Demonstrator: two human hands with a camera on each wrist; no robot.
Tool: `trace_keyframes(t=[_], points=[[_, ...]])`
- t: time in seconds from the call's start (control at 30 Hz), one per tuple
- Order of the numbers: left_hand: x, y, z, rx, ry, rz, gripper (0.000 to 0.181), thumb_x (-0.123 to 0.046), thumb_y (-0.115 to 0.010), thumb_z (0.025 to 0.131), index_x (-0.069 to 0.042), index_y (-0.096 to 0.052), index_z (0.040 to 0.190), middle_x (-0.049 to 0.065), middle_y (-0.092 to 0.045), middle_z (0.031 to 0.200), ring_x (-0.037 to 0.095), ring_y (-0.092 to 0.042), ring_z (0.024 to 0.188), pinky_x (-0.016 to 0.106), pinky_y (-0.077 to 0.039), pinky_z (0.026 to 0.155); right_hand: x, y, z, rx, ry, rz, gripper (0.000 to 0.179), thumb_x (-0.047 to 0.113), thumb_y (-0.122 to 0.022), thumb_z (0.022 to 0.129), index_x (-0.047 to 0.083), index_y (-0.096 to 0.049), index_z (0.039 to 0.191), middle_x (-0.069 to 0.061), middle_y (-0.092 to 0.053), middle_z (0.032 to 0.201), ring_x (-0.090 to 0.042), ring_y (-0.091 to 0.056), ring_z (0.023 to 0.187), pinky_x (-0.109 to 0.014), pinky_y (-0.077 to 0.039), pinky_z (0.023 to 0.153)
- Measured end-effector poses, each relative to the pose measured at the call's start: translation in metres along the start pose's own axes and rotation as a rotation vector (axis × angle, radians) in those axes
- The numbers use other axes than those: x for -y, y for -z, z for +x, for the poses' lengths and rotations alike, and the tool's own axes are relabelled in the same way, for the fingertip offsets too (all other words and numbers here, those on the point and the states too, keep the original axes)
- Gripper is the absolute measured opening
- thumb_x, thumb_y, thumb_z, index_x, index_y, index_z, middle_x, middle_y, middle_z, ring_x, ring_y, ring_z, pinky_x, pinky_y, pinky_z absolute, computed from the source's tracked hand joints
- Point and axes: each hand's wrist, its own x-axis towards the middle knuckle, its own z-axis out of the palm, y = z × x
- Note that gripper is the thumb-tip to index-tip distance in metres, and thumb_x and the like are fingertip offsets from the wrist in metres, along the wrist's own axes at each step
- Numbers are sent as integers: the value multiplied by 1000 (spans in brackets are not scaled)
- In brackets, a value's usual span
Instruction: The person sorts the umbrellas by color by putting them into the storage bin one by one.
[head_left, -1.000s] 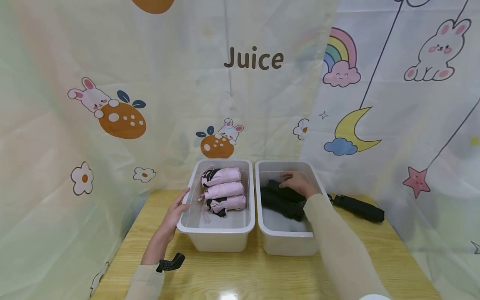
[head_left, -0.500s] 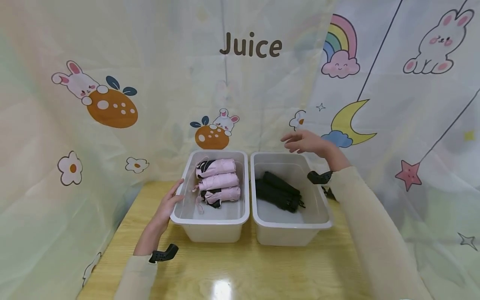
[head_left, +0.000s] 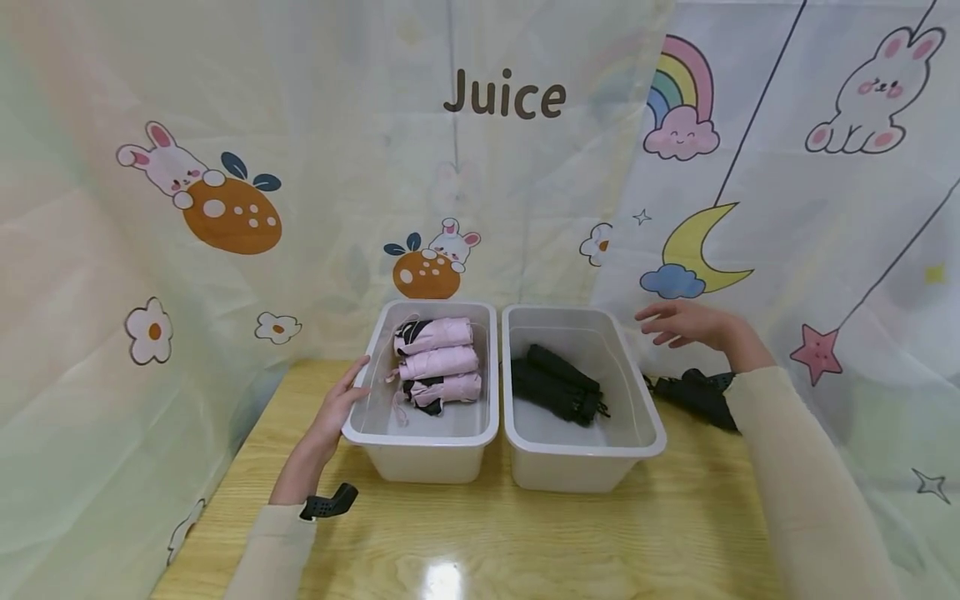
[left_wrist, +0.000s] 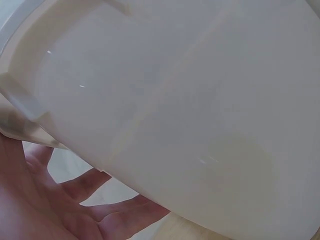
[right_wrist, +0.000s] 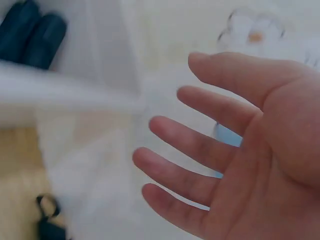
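Note:
Three folded pink umbrellas [head_left: 438, 364], two with black patches, lie stacked front to back in the left white bin [head_left: 420, 442]. My left hand [head_left: 330, 417] rests against that bin's left side, fingertips by its rim; in the left wrist view its fingers [left_wrist: 130, 212] lie straight along the outer wall. Folded black umbrellas [head_left: 555, 386] lie side by side in the right white bin [head_left: 585, 451]. To the right of this bin my right hand [head_left: 693, 325] hovers in the air, palm bare and fingers spread. Below it, another folded black umbrella [head_left: 697, 398] lies on the table, partly hidden by the right wrist.
Both bins stand close together on a wooden table [head_left: 480, 542], near its back edge. A printed curtain [head_left: 517, 192] with cartoon rabbits hangs directly behind and along both sides. A dark wrist strap mount [head_left: 330, 502] sticks out from my left wrist.
My right hand has risen out of the right bin and moved right, over the umbrella on the table. My left hand has stayed at the left bin. The view has shifted slightly.

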Motion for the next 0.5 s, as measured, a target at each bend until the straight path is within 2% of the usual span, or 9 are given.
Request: trace_keyframes(t=[0.2, 0.4, 0.5], points=[[1, 4, -1, -7, 7, 0, 60, -16, -42, 102, -23, -18, 157, 19, -13, 159, 43, -33, 133, 53, -34, 103, -53, -5, 12, -51, -36, -15, 68, 39, -58, 97, -2, -35, 145, -30, -36, 145, -48, -45, 122, -60, -39, 96], [3, -1, 0, -8, 13, 9, 59, -16, -41, 102, -23, -20, 157, 18, -15, 158, 43, -34, 132, 51, -37, 101, -108, -16, 15, -151, -72, -148, 70, 41, -62, 94, -11, -43, 137, -35, -39, 138, -51, -42, 119, -61, -41, 92], [2, -4, 1, -4, -4, 8, 59, -17, -42, 102, -22, -19, 157, 19, -16, 158, 44, -35, 132, 50, -38, 100, -139, -22, 11, -216, -94, -243, 71, 41, -63, 93, -15, -44, 133, -39, -40, 133, -54, -43, 116, -61, -42, 89]])
